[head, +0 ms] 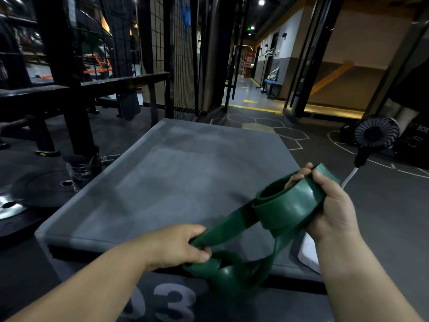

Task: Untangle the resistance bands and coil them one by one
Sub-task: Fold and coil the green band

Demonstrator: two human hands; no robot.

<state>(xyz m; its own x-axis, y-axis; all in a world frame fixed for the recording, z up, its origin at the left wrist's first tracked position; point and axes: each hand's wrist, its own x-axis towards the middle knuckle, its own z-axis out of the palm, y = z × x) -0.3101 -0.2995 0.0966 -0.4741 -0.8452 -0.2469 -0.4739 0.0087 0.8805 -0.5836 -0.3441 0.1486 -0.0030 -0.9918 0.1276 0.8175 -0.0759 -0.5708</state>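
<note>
The fingers (298, 176) of the right hand (334, 205) are curled around a started coil of the green resistance band (285, 205), and the thumb presses on top of it. The left hand (176, 245) pinches the free part of the same band between thumb and fingers, lower and nearer to the body. The band is in the air above the near edge of a grey padded box (162, 177), with a loose loop hanging between the hands.

I think the winding is only at its beginning. To do it well, the left hand should feed the free part flat and lightly tight, and take out the twist in the hanging loop before it reaches the coil. The right thumb must not release, otherwise the rubber will probably spring open.

A small fan (375, 133) stands on the floor to the right.
</note>
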